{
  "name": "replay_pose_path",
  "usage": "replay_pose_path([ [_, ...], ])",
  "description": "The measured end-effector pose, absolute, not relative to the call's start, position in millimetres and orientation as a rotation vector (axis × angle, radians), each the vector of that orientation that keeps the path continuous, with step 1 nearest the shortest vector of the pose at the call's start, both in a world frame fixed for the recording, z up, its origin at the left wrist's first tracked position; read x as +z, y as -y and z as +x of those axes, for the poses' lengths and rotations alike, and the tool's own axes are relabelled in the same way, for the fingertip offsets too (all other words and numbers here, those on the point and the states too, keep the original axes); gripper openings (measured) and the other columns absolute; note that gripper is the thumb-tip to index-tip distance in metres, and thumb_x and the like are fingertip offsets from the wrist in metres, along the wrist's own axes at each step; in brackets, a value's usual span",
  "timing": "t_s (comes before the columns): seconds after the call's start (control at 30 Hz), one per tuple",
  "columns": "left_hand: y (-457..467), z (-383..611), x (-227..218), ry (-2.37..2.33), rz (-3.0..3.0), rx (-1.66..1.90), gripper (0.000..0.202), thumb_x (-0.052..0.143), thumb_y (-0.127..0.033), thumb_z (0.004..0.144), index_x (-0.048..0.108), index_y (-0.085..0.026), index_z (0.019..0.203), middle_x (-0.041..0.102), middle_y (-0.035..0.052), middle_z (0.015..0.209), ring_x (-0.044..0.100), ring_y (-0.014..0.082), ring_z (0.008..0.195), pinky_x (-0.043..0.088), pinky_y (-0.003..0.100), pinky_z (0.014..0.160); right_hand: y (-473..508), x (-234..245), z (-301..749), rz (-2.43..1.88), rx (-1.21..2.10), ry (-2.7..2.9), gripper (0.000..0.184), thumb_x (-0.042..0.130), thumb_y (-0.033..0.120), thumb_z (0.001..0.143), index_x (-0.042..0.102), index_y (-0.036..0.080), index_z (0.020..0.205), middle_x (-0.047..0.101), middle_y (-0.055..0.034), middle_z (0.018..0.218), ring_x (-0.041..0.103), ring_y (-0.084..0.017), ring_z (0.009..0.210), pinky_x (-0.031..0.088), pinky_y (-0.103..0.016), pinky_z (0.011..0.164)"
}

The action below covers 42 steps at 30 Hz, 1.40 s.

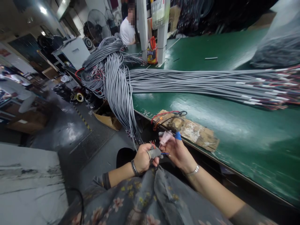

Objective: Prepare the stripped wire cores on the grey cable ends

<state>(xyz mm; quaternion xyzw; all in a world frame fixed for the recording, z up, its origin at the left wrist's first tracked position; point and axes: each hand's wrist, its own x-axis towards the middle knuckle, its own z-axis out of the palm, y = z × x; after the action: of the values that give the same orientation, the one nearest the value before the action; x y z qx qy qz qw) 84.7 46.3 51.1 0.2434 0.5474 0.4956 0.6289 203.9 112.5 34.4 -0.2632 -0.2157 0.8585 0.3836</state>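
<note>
My left hand (143, 157) is closed in a fist around the end of a grey cable (154, 152), whose coloured wire ends fan out above my fingers. My right hand (177, 150) sits just to the right of it, pinching thin coloured wires that stick out of the cable end. Taped fingertips show on that hand, one pink (165, 137) and one blue (178, 135). Both hands hover over my lap, just off the near edge of the green table (234, 125). The held cable runs up into the hanging bundle.
A thick bundle of grey cables (187, 82) lies across the green table and drapes off its left end toward the floor. A worn cardboard piece (194, 131) with red and black leads sits at the table edge. A person in white (127, 29) sits far back.
</note>
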Motion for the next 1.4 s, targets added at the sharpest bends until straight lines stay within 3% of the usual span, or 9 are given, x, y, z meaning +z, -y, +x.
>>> replay_pose_path([
  [0.1, -41, 84, 50, -1.268, 0.590, 1.147, 0.038, 0.073, -0.048, 0.053, 0.053, -0.015, 0.052, 0.053, 0.0001, 0.038, 0.040, 0.0069, 0.028, 0.029, 0.019, 0.031, -110, 38, 206, -0.688, 2.157, 0.620, 0.043, 0.073, 0.061, 0.059, 0.070, 0.022, 0.077, 0.064, -0.0009, 0.070, 0.052, -0.014, 0.058, 0.044, -0.026, 0.054],
  [0.27, -43, 86, 52, -1.282, 0.559, 1.193, 0.038, 0.072, -0.048, 0.052, 0.055, -0.015, 0.055, 0.052, -0.0008, 0.038, 0.040, 0.0068, 0.028, 0.030, 0.019, 0.031, -108, 39, 204, -0.752, 2.031, 0.724, 0.037, 0.072, 0.057, 0.064, 0.066, 0.020, 0.066, 0.056, 0.0007, 0.059, 0.046, -0.013, 0.055, 0.040, -0.027, 0.054],
  [0.7, -51, 89, 55, -1.324, 0.551, 1.170, 0.037, 0.072, -0.046, 0.052, 0.052, -0.015, 0.056, 0.050, -0.0020, 0.037, 0.038, 0.0066, 0.029, 0.027, 0.020, 0.032, -114, 31, 199, -0.800, 2.121, 0.515, 0.042, 0.081, 0.055, 0.049, 0.069, 0.021, 0.069, 0.063, 0.0022, 0.066, 0.051, -0.011, 0.057, 0.044, -0.024, 0.055],
  [1.1, -37, 84, 52, -1.317, 0.567, 1.218, 0.038, 0.071, -0.049, 0.055, 0.052, -0.015, 0.055, 0.052, -0.0010, 0.038, 0.040, 0.0064, 0.029, 0.029, 0.020, 0.032, -110, 34, 205, -0.715, 2.160, 0.656, 0.044, 0.060, 0.068, 0.067, 0.067, 0.024, 0.070, 0.063, -0.0017, 0.069, 0.053, -0.015, 0.060, 0.045, -0.029, 0.055],
  [1.27, -40, 86, 58, -1.302, 0.529, 1.276, 0.040, 0.072, -0.050, 0.053, 0.052, -0.015, 0.055, 0.051, -0.0020, 0.037, 0.039, 0.0060, 0.028, 0.028, 0.019, 0.031, -109, 37, 204, -0.725, 2.049, 0.765, 0.034, 0.070, 0.055, 0.067, 0.067, 0.022, 0.071, 0.060, -0.0005, 0.067, 0.048, -0.013, 0.057, 0.043, -0.027, 0.055],
  [1.4, -44, 89, 58, -1.280, 0.516, 1.302, 0.038, 0.072, -0.048, 0.053, 0.052, -0.015, 0.055, 0.051, -0.0018, 0.038, 0.039, 0.0064, 0.028, 0.029, 0.019, 0.031, -109, 36, 204, -0.752, 2.059, 0.723, 0.041, 0.069, 0.061, 0.064, 0.069, 0.021, 0.072, 0.061, -0.0015, 0.068, 0.048, -0.013, 0.057, 0.043, -0.027, 0.055],
])
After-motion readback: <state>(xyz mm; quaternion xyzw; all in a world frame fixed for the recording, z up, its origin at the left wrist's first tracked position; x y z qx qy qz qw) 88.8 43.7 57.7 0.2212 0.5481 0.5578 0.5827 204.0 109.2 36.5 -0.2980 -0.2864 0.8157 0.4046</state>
